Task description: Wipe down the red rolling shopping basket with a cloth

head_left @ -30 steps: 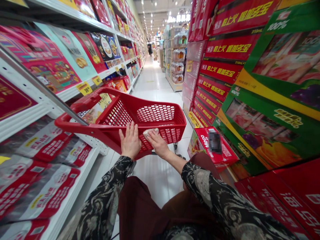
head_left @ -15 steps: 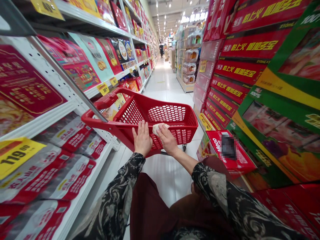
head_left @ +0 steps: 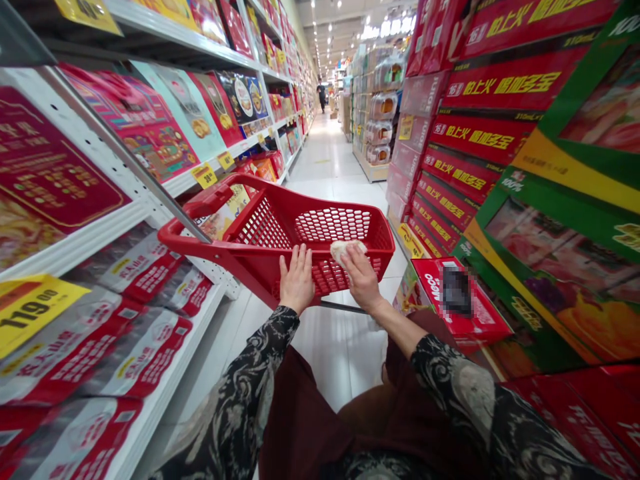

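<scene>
A red plastic shopping cart [head_left: 235, 252] with perforated basket walls stands sideways before me. My left hand [head_left: 298, 280] lies flat on its near side, fingers stretched up to the rim and holding nothing. To the right, my right hand [head_left: 363, 280] presses a crumpled whitish cloth [head_left: 341, 249] against the top rim of the same side. Part of the cloth is hidden under my fingers.
Shelves at left hold gift boxes [head_left: 175, 110] and wrapped bottle packs [head_left: 135, 347]. Stacked red drink cartons [head_left: 480, 137] and green fruit boxes [head_left: 575, 220] line the right. A dark, blurred object rests on a red box [head_left: 485, 323]. Down the aisle is a person [head_left: 321, 97].
My right hand has slid the cloth rightward along the cart's rim. My left hand has shifted a little to the right too.
</scene>
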The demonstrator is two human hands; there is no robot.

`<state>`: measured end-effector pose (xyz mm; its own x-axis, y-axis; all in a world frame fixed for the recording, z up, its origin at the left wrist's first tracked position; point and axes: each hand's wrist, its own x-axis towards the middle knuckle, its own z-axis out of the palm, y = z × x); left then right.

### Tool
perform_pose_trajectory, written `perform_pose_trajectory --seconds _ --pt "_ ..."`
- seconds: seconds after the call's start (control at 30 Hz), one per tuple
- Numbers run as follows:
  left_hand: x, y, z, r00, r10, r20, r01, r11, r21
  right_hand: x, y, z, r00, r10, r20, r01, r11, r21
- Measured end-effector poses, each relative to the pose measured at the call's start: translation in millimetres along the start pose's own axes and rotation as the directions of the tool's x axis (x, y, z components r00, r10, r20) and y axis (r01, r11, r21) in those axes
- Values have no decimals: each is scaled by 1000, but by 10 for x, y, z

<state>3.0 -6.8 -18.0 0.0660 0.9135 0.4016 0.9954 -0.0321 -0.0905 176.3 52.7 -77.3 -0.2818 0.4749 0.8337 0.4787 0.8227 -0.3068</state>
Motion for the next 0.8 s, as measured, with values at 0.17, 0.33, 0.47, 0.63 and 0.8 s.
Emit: perform_pose_trajectory --seconds 0.17,0.33,0.47,0.63,0.8 --pt "61 320 58 990 135 51 -133 990 -44 -216 223 7 996 -5 86 10 998 -62" --pt "76 436 81 987 148 60 -145 988 -53 -628 282 83 986 -18 164 35 995 -98" --pt "70 422 95 986 158 53 -155 987 -48 -597 259 -129 992 2 126 7 998 -68" --pt "117 555 97 976 214 49 -211 976 -59 -284 404 -487 995 77 -67 -85 989 -122" --pt "148 645 66 971 227 72 -223 973 -60 -542 614 -431 994 110 -13 -110 980 -168"
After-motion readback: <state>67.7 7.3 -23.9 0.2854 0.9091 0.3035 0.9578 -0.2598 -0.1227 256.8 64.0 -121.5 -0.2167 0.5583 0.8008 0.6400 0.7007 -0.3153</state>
